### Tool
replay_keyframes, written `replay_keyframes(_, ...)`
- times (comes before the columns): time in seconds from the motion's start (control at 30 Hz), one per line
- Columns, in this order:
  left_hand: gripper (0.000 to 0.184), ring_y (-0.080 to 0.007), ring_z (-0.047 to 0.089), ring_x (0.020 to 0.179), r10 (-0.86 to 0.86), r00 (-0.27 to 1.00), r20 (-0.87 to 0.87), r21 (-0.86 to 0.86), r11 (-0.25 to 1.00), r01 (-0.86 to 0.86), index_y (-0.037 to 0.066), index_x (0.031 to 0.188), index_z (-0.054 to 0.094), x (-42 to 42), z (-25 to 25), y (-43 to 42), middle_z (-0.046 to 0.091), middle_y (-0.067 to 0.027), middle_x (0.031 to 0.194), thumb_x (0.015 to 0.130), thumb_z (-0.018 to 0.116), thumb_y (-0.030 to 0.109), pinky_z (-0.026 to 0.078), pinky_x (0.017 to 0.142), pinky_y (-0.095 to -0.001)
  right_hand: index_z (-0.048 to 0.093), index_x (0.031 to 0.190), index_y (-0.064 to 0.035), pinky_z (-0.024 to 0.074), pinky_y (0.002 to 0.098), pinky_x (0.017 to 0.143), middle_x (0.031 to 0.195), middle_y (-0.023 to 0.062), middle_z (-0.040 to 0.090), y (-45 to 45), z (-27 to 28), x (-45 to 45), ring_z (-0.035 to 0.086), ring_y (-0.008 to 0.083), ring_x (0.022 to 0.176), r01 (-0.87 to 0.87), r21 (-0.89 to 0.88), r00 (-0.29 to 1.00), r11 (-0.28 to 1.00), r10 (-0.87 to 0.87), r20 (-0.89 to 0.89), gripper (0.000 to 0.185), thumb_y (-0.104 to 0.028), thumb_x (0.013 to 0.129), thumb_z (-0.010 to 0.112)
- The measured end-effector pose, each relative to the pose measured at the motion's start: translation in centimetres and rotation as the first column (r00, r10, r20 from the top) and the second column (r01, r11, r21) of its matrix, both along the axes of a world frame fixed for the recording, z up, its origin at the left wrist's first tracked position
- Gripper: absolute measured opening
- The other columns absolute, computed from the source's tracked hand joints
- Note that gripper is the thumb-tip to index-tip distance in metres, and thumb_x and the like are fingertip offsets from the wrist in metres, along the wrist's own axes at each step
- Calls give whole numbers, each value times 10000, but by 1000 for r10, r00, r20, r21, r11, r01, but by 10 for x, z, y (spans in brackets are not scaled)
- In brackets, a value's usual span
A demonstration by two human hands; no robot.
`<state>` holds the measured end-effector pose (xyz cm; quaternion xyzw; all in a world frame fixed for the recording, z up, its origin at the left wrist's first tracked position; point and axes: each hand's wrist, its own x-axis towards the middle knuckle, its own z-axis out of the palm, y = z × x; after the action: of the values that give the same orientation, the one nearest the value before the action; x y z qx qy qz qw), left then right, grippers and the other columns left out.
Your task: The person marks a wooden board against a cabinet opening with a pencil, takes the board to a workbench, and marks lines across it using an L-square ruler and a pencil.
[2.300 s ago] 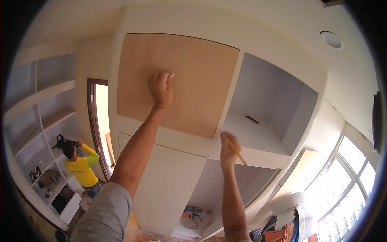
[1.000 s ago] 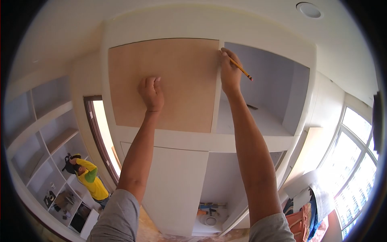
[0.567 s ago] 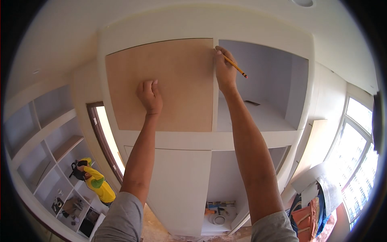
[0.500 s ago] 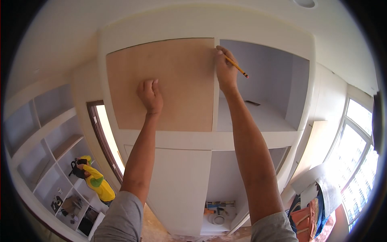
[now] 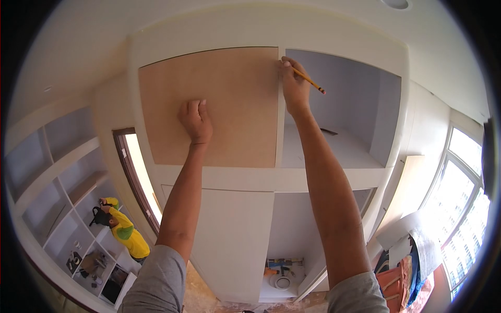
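The flat, light-brown rectangular board (image 5: 235,115) sits in the upper-left opening of the white built-in cabinet (image 5: 224,178), a thin dark gap showing along its top edge. The person's right hand (image 5: 296,91) is beside the board's upper right corner, at the narrow white upright (image 5: 279,120) between board and open compartment. Good work here likely calls for even, gentle pressure from the left hand (image 5: 196,120), so the board cannot shift, and a light touch at the pencil's tip, with the wrist relaxed and the eye square to the edge.

The right hand pinches a slim yellow pencil (image 5: 311,83) near its writing end, fingers closed narrowly around it, the dark-banded, reddish end pointing down and outward. Whether the tip touches the surface cannot be told. The left hand is curled in front of the board's middle; its finger ends are hidden, so whether it grips something or merely presses is unclear.
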<state>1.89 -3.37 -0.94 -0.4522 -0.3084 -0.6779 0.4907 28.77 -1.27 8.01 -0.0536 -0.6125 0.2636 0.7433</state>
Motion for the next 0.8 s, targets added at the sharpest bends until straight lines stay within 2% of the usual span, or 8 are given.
replay_keyframes(0.07,153,-347,564,750,7,1000,-2,-1,1000,-7,35,827,620,-1,0,2,600,-135,806,927,678,134,420,658,-474,592,1324,83,486,270,938,1164,116,712,-2,0,0,639,163,1057,-12,-2,1000,1000,12,-8,430,-242,1044,558)
replay_keyframes(0.13,149,-347,565,747,16,1000,1,3,1000,-16,36,830,621,-3,1,1,599,-134,806,925,682,134,419,655,-475,586,1332,83,497,276,937,1158,114,712,-4,1,2,647,168,1087,95,-12,995,995,-95,33,439,-248,1045,563)
replay_keyframes(0.23,144,-350,567,746,3,1000,-4,-15,1000,-3,38,837,622,-4,1,0,598,-136,809,926,680,136,417,656,-481,577,1342,82,511,307,979,1177,136,706,3,3,1,655,188,1129,-4,-4,1000,1000,4,20,449,-258,1049,562)
replay_keyframes(0.37,144,-355,565,742,7,1000,-13,16,1000,-7,41,838,621,-2,1,-3,591,-143,806,923,687,136,413,648,-485,569,1348,81,516,349,1025,1203,161,697,12,3,0,659,222,1159,54,41,998,998,-55,39,456,-268,1055,557)
replay_keyframes(0.47,148,-358,565,743,0,1000,-10,7,1000,0,45,832,617,-3,0,2,586,-144,803,919,693,136,413,647,-484,645,1279,71,492,293,903,1114,128,710,12,2,-2,632,165,1007,-30,49,999,998,31,-33,419,-259,1026,592)
replay_keyframes(0.67,155,-358,568,749,34,999,21,-29,999,-34,55,815,608,0,1,-12,576,-128,794,906,706,134,417,654,-485,613,1303,87,499,308,957,1155,148,707,9,2,0,652,196,1084,12,88,1000,996,-11,-9,427,-247,1039,581)
replay_keyframes(0.73,157,-358,567,746,24,999,36,-43,999,-22,57,812,607,-1,1,-12,573,-123,788,901,710,134,418,656,-487,547,1377,81,529,373,1020,1263,215,662,4,1,2,650,273,1188,-3,48,999,999,1,43,451,-245,1065,531)
replay_keyframes(0.8,137,-346,567,767,13,1000,4,-82,997,-12,70,819,614,-4,1,-13,573,-113,801,893,712,132,425,690,-483,546,1375,83,532,369,1013,1258,212,664,2,1,3,650,273,1188,-18,55,999,998,16,47,445,-239,1068,525)
